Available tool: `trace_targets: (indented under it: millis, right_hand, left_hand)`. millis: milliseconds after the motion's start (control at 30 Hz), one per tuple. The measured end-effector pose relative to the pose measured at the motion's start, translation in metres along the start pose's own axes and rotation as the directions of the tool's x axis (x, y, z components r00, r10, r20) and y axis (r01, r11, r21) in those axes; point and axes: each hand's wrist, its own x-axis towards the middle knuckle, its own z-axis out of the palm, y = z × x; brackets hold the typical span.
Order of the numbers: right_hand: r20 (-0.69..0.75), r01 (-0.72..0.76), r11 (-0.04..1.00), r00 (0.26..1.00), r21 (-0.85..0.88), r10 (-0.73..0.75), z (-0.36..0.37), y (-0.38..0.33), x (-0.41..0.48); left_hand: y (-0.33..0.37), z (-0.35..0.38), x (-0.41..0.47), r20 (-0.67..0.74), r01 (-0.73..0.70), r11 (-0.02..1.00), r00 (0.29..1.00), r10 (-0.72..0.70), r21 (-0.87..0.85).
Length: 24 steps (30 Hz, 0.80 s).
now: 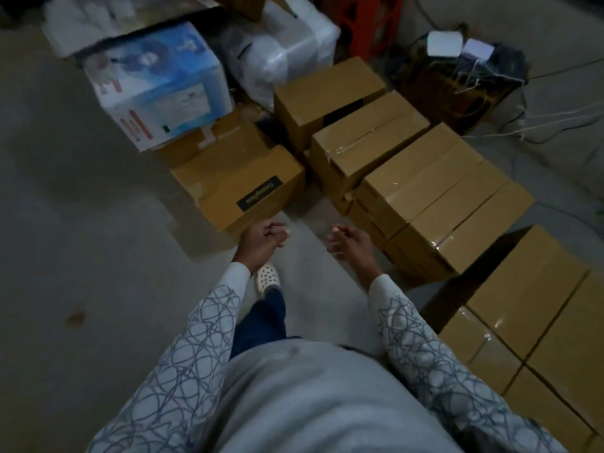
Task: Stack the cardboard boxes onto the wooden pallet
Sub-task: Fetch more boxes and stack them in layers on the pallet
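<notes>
the left hand [261, 238] is reaching out in front with its fingers loosely curled, and it is holding nothing. the right hand [349, 240] is hanging just across from it, curled the same way, with nothing in it. both hands are hovering over the grey floor [81, 223]. a cardboard box with a black label [242, 184] is sitting on the floor just ahead of the left hand, and no hand is touching it. a row of taped boxes [425, 191] is running along the right side. more boxes [539, 305] are sitting packed close in the near right corner. no wooden pallet is showing, so it is hard to tell if any box is on it. it looks like the packed boxes may be done and the loose ones are waiting.
</notes>
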Motion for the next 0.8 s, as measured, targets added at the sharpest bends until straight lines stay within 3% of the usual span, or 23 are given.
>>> trace_targets:
  millis: [233, 400, 600, 800]
  right_hand:
    - [-0.175, 0.03, 0.986, 0.984, 0.167, 0.0, -0.022, -0.111, 0.114]
    - [-0.273, -0.043, 0.946, 0.952, 0.322, 0.136, -0.051, -0.133, 0.192]
    - [-0.275, -0.161, 0.882, 0.912, 0.443, 0.304, -0.098, -0.111, 0.351]
    - [-0.281, -0.258, 0.908, 0.891, 0.331, 0.356, -0.142, -0.019, 0.544]
  left_hand:
    - [0.137, 0.015, 0.194, 0.25, -0.058, 0.981, 0.968, 0.01, 0.183]
    - [0.181, 0.06, 0.29, 0.37, -0.03, 0.963, 0.926, -0.074, 0.267]
    - [0.176, 0.136, 0.442, 0.361, 0.013, 0.938, 0.921, -0.146, 0.346]
    - [0.109, 0.224, 0.628, 0.266, 0.081, 0.891, 0.939, -0.219, 0.448]
